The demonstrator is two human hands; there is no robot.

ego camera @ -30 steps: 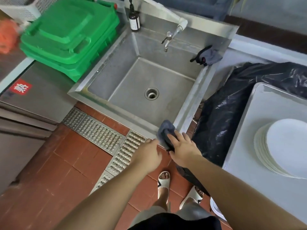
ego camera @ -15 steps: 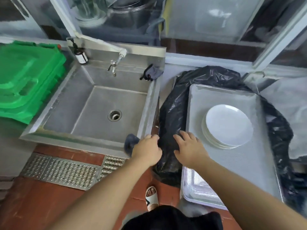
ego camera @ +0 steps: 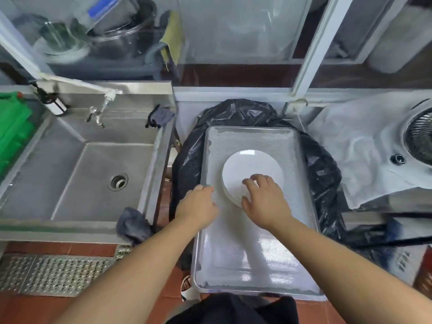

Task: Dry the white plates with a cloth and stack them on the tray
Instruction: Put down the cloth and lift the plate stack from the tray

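Observation:
A stack of white plates (ego camera: pixel 251 167) sits in the middle of a clear plastic tray (ego camera: pixel 247 253). My right hand (ego camera: pixel 264 199) hovers over the near edge of the stack with spread, relaxed fingers, holding nothing. My left hand (ego camera: pixel 198 205) is at the tray's left rim, just left of the plates, fingers loosely curled and empty. A grey-blue cloth (ego camera: pixel 133 224) lies bunched on the front right corner of the steel sink (ego camera: pixel 77 216), left of my left forearm.
The tray rests on a black plastic bag (ego camera: pixel 322 174). A second dark cloth (ego camera: pixel 161 115) hangs at the sink's back right corner by the tap (ego camera: pixel 98 115). Green trays (ego camera: pixel 11 127) stand at far left, a white-covered appliance (ego camera: pixel 374 146) at right.
The view swung right from the sink to the tray. Both hands let go of the cloth, which stays on the sink corner, and moved right to the plate stack.

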